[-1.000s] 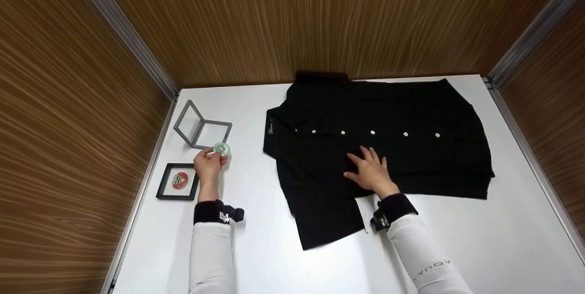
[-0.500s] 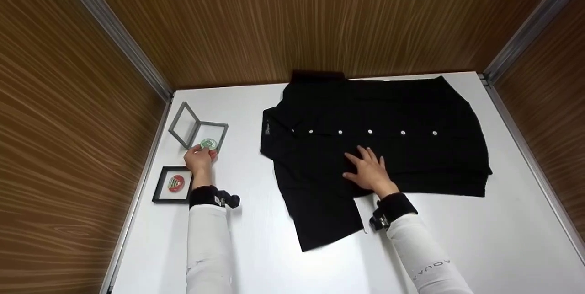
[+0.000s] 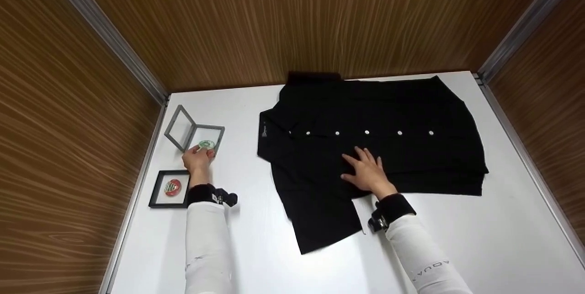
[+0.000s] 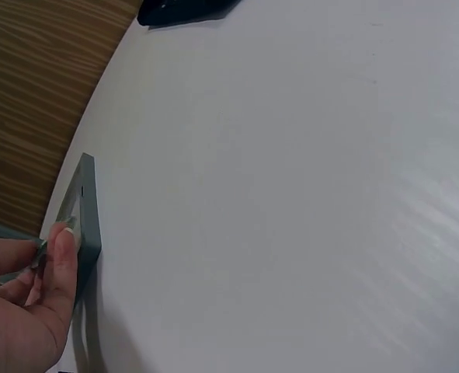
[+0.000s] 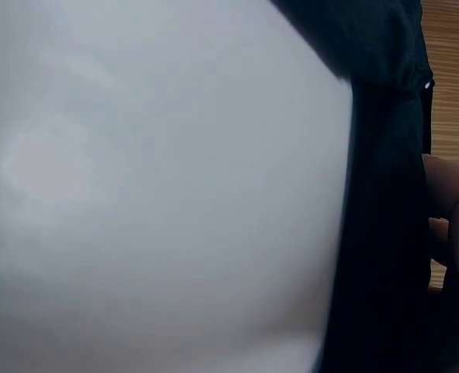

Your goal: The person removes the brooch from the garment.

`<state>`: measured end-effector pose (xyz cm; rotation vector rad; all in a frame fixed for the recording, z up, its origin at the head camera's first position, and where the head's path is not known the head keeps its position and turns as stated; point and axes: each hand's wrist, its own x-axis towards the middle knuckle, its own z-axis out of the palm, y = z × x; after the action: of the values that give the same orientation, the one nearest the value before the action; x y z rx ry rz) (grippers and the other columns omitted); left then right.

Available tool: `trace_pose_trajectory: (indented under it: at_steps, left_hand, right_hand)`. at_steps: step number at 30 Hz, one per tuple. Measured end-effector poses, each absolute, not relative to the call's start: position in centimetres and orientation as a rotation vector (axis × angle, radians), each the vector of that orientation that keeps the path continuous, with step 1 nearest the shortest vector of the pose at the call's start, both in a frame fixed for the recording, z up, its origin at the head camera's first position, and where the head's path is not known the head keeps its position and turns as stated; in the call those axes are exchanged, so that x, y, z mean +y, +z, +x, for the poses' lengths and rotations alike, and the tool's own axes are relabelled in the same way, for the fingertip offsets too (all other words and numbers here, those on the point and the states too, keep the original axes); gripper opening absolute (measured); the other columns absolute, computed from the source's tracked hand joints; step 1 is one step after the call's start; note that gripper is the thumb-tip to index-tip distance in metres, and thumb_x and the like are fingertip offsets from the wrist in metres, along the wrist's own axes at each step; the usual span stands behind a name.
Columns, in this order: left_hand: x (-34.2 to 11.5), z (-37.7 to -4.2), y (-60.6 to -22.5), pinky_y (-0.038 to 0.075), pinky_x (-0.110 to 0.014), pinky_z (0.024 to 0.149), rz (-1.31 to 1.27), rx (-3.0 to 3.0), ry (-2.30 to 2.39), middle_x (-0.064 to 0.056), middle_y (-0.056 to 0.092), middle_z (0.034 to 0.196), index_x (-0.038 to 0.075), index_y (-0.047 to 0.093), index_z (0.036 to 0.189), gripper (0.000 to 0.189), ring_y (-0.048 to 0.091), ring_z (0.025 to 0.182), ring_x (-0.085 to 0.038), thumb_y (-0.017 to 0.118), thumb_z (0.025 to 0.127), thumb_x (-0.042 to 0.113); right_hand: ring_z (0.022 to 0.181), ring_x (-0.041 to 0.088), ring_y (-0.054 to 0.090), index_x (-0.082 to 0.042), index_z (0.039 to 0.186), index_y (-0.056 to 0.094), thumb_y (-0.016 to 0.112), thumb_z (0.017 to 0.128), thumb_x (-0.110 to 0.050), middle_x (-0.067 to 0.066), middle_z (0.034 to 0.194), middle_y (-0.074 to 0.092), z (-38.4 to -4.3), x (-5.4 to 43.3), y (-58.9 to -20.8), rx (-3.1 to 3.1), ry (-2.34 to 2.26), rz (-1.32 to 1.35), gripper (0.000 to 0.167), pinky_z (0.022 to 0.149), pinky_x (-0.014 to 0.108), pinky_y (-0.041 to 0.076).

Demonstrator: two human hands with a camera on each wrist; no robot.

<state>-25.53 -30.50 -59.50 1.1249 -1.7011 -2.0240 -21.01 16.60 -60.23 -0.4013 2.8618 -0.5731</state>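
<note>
Between the fingers of my left hand (image 3: 197, 160) is a round green-and-white badge (image 3: 207, 144), pinched at its near edge. It is over the lower half of a grey hinged display frame (image 3: 210, 127), whose other half stands tilted up at the left. In the left wrist view, the fingers (image 4: 62, 247) are right at the frame's side (image 4: 89, 206). My right hand (image 3: 369, 174) rests with fingers spread on a black short-sleeved shirt (image 3: 411, 161) with white buttons, laid out flat, collar to the left. The right wrist view shows the shirt's dark edge (image 5: 384, 194) and part of the hand.
A black frame (image 3: 153, 195) holding a red, green and white round badge (image 3: 172, 188) lies on the white table (image 3: 260, 266), left of my left forearm. Wood-grain panels (image 3: 228, 24) wall the table at the back and both sides.
The left hand has carried the green badge leftward, from beside the grey frame's front corner to over its lower half. The right hand stays spread on the shirt. The view has shifted slightly.
</note>
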Motion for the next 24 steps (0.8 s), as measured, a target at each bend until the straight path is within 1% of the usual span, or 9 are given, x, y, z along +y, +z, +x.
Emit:
trace_pose_trajectory:
  at_steps: [3, 5, 7, 10, 12, 14, 18, 21, 24]
  left_hand:
    - [-30.39, -25.51, -59.58, 0.053, -0.031, 0.087, 1.082, -1.691, -2.057, -0.025, 0.057, 0.103, -0.013, 0.039, 0.138, 0.045, 0.067, 0.078, -0.02, 0.048, 0.094, -0.004]
    - [-30.31, -25.58, -59.63, 0.052, -0.03, 0.089, 1.047, -1.726, -2.042, -0.025, 0.055, 0.109, -0.015, 0.037, 0.138, 0.046, 0.064, 0.086, -0.023, 0.046, 0.094, -0.003]
    - [-30.2, -25.69, -59.62, 0.053, -0.027, 0.087, 1.018, -1.78, -1.995, -0.028, 0.054, 0.112, -0.017, 0.043, 0.132, 0.042, 0.062, 0.09, -0.024, 0.046, 0.094, -0.003]
    - [-30.01, -25.81, -59.43, 0.051, -0.021, 0.077, 0.979, -1.869, -1.917, -0.028, 0.053, 0.115, -0.02, 0.049, 0.124, 0.036, 0.057, 0.092, -0.026, 0.046, 0.092, -0.003]
    - [-29.94, -25.82, -59.26, 0.048, -0.02, 0.072, 0.972, -1.9, -1.893, -0.026, 0.052, 0.115, -0.019, 0.049, 0.125, 0.037, 0.055, 0.093, -0.027, 0.046, 0.092, -0.002]
    - [-29.94, -25.81, -59.13, 0.046, -0.021, 0.073, 0.975, -1.893, -1.911, -0.026, 0.05, 0.116, -0.016, 0.043, 0.134, 0.044, 0.053, 0.095, -0.027, 0.045, 0.092, -0.003]
    - [-30.18, -25.74, -58.94, 0.044, -0.027, 0.089, 0.977, -1.923, -1.926, -0.028, 0.048, 0.128, -0.008, 0.032, 0.145, 0.054, 0.051, 0.111, -0.029, 0.043, 0.092, -0.002]
    - [-30.35, -25.65, -58.89, 0.036, -0.031, 0.105, 0.936, -2.002, -1.892, -0.027, 0.039, 0.143, -0.006, 0.028, 0.147, 0.056, 0.04, 0.13, -0.029, 0.041, 0.093, 0.0]
    - [-30.38, -25.55, -58.83, 0.029, -0.034, 0.112, 0.902, -2.044, -1.876, -0.028, 0.031, 0.148, -0.007, 0.026, 0.147, 0.056, 0.031, 0.138, -0.031, 0.039, 0.093, 0.002]
  right_hand:
    - [0.141, 0.045, 0.017, -0.017, 0.143, 0.048, 0.068, 0.087, -0.04, 0.022, 0.153, 0.026, -21.05, 16.67, -60.16, 2.856, -0.566, -0.4, 0.064, 0.105, 0.072, 0.012]
    - [0.141, 0.045, 0.017, -0.017, 0.143, 0.047, 0.068, 0.087, -0.04, 0.022, 0.153, 0.026, -21.1, 16.71, -60.12, 2.854, -0.557, -0.399, 0.064, 0.105, 0.072, 0.012]
    - [0.141, 0.045, 0.017, -0.017, 0.143, 0.047, 0.068, 0.087, -0.04, 0.022, 0.153, 0.026, -21.18, 16.76, -60.12, 2.853, -0.551, -0.398, 0.064, 0.105, 0.072, 0.012]
    - [0.141, 0.045, 0.016, -0.017, 0.144, 0.046, 0.067, 0.088, -0.04, 0.022, 0.153, 0.025, -21.27, 16.78, -60.18, 2.845, -0.551, -0.393, 0.064, 0.105, 0.072, 0.012]
    - [0.141, 0.045, 0.015, -0.017, 0.144, 0.045, 0.066, 0.088, -0.04, 0.022, 0.154, 0.024, -21.33, 16.75, -60.25, 2.834, -0.557, -0.385, 0.064, 0.106, 0.071, 0.011]
    - [0.142, 0.044, 0.014, -0.017, 0.145, 0.045, 0.066, 0.089, -0.041, 0.021, 0.154, 0.023, -21.34, 16.72, -60.25, 2.825, -0.56, -0.381, 0.064, 0.106, 0.071, 0.01]
    - [0.142, 0.044, 0.014, -0.017, 0.144, 0.045, 0.066, 0.089, -0.041, 0.021, 0.154, 0.023, -21.43, 16.73, -60.16, 2.823, -0.557, -0.384, 0.064, 0.106, 0.071, 0.01]
    - [0.142, 0.044, 0.014, -0.017, 0.144, 0.045, 0.066, 0.089, -0.041, 0.022, 0.154, 0.023, -21.57, 16.8, -60.02, 2.822, -0.55, -0.387, 0.064, 0.106, 0.071, 0.011]
    - [0.142, 0.045, 0.013, -0.017, 0.145, 0.044, 0.066, 0.089, -0.04, 0.022, 0.154, 0.022, -21.74, 16.83, -59.86, 2.809, -0.546, -0.382, 0.065, 0.106, 0.071, 0.011]
